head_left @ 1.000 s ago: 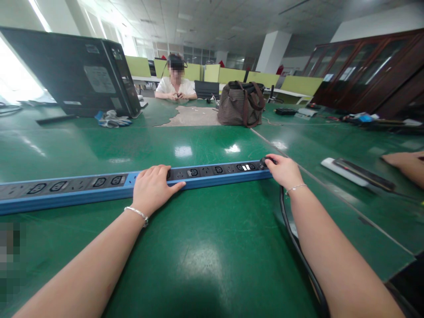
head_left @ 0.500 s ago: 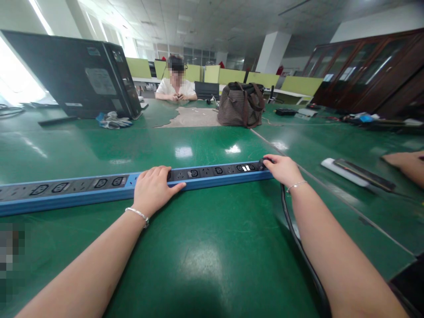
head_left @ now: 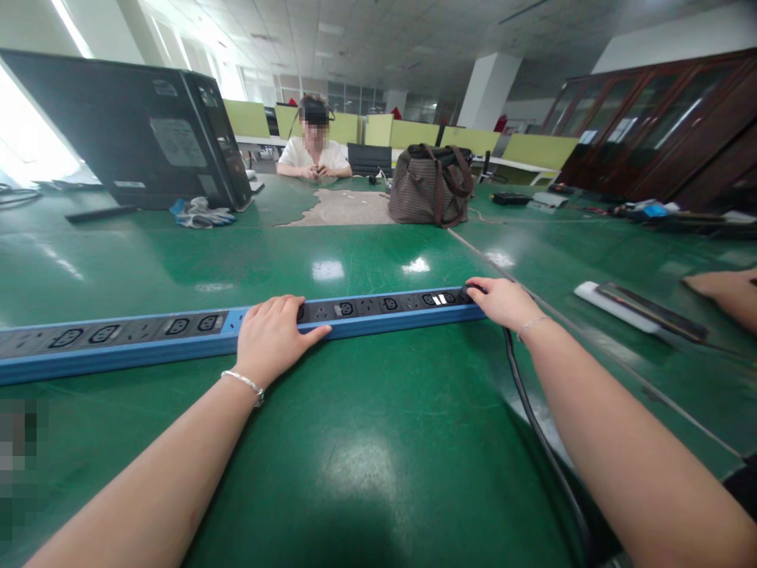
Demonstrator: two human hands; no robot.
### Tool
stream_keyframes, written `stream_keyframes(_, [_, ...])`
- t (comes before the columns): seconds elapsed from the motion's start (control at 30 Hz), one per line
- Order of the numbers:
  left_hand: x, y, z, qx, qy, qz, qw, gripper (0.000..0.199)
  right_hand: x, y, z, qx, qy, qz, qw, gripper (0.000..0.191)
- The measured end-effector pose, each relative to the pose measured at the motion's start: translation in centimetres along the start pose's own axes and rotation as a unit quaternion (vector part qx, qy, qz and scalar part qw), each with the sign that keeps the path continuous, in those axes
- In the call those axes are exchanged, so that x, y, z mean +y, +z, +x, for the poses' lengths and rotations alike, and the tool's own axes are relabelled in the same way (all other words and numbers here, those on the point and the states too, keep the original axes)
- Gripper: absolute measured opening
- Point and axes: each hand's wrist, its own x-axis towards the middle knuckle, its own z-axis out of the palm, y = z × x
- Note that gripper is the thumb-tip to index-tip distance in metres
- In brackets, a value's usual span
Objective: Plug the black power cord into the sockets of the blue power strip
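A long blue power strip point(head_left: 147, 359) with black sockets lies across the green table. My left hand point(head_left: 270, 335) wraps over its middle, fingers together on the far side and thumb stretched along the near edge. At the strip's right end my right hand point(head_left: 501, 301) is closed on a black plug point(head_left: 468, 293), which sits at the last socket. How deep the plug is in cannot be seen under the fingers. A black cable point(head_left: 535, 418) runs from beneath this hand down past my right forearm. Two small white switches point(head_left: 438, 300) show just left of the plug.
A black computer case point(head_left: 171, 134) stands at the back left, with gloves point(head_left: 202, 213) before it. A brown bag point(head_left: 430, 185) sits at the back. To the right lie a white and black bar point(head_left: 642, 309) and another person's hand point(head_left: 725, 293). Someone sits opposite.
My right hand and the plug have shifted very slightly left, and my right forearm has swung a little outward to the right. My left hand stays on the strip.
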Motion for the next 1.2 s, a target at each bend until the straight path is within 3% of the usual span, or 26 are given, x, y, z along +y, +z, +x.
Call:
stream_keyframes(0.2, [-0.1,0.1,0.1,-0.004,-0.002,-0.002,1.000,0.065,-0.2,-0.6,1.9,-0.082,-0.039,-0.026,0.996,0.036])
stream_keyframes(0.47, [0.0,0.0,0.1,-0.014,-0.004,-0.006,1.000,0.068,-0.9,0.5,-0.6,-0.022,0.013,-0.017,1.000,0.043])
stream_keyframes(0.73, [0.0,0.0,0.2,-0.018,-0.003,-0.002,1.000,0.068,-0.6,0.1,0.3,-0.039,-0.004,-0.003,0.999,0.040])
stream_keyframes(0.97, [0.0,0.0,0.2,-0.020,-0.009,-0.015,1.000,0.067,-0.9,1.4,-1.0,0.012,0.035,-0.002,0.999,0.044])
stream_keyframes(1.2, [0.0,-0.1,0.2,-0.020,-0.008,-0.016,1.000,0.066,-0.3,1.2,0.0,-0.031,-0.006,0.018,0.999,0.044])
